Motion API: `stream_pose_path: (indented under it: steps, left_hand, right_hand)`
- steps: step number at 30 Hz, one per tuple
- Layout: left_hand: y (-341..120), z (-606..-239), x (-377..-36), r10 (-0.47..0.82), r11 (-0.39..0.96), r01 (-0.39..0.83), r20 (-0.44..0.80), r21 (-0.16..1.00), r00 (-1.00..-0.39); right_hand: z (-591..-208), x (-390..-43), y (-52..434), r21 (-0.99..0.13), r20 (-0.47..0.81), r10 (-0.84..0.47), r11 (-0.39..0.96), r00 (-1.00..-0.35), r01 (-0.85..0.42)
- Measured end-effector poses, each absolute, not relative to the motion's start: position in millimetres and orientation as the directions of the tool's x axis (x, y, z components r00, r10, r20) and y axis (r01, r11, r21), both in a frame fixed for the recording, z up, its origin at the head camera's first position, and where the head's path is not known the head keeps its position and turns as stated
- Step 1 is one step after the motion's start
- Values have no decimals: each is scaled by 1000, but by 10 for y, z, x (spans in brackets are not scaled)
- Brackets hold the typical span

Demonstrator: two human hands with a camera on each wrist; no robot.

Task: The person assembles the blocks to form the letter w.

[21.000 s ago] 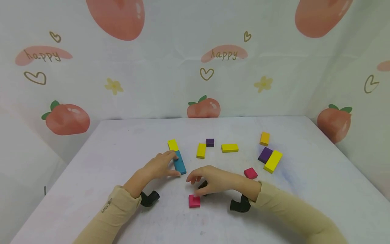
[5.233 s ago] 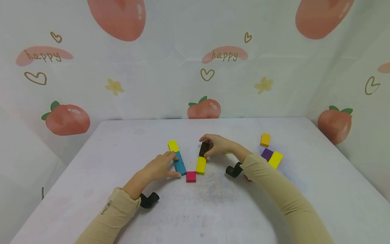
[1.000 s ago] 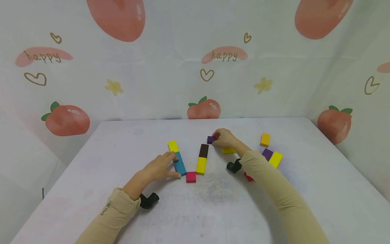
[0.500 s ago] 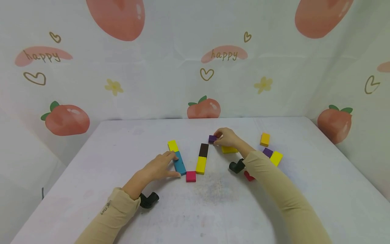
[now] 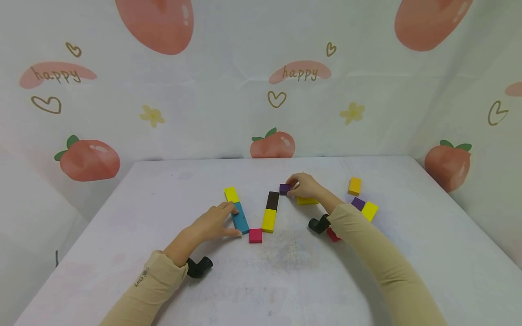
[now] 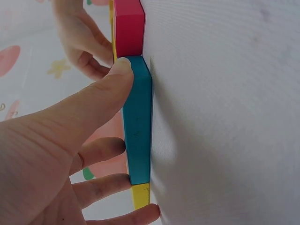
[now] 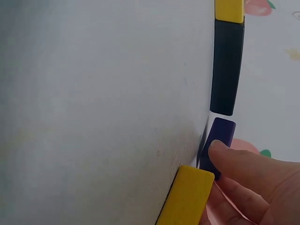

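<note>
My left hand (image 5: 213, 222) rests along the blue block (image 5: 241, 219); in the left wrist view its thumb lies on one end and its fingers extend toward the yellow block (image 6: 141, 196) beyond. A pink-red block (image 5: 255, 235) lies at the blue block's near end. From there a yellow block (image 5: 269, 221) and a dark brown block (image 5: 273, 200) run end to end away from me. My right hand (image 5: 307, 186) pinches a small purple block (image 5: 284, 189) between thumb and fingers. In the right wrist view a narrow gap separates it from the dark block (image 7: 228, 70).
Another yellow block (image 5: 306, 201) lies beneath the right hand. Farther right are an orange block (image 5: 355, 186), a second purple block (image 5: 358, 203) and a yellow block (image 5: 369, 211). A second pink-red block (image 5: 332, 234) is partly hidden by the right sleeve.
Since the oldest frame, the pink-red, yellow and dark blocks have been joined beside the blue one. In the last second the right hand has shifted the purple block slightly right, then nearer. Left hand stays.
</note>
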State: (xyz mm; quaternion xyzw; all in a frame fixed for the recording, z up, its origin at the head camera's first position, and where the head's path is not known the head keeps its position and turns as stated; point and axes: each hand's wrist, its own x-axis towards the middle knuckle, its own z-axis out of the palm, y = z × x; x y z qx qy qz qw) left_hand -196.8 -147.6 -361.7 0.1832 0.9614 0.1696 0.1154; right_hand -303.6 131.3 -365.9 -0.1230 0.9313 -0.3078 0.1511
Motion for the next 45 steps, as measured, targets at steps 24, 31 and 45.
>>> stream_pose_path:
  steps: [24,31,45]
  left_hand:
    - [-1477,-3610,-1955,386,875,305,-163,376,-908]
    - [-1480,-3608,-1955,390,873,309,-159,377,-907]
    - [-1480,-3624,-1979,389,874,308,-162,377,-907]
  right_hand:
    - [-3672,-2991,1294,-607,-178,-346,775,-921,-174]
    - [-3656,-2988,1289,-602,-165,-353,776,-921,-190]
    - [-3589,-2969,1386,-597,-177,-350,781,-920,-182]
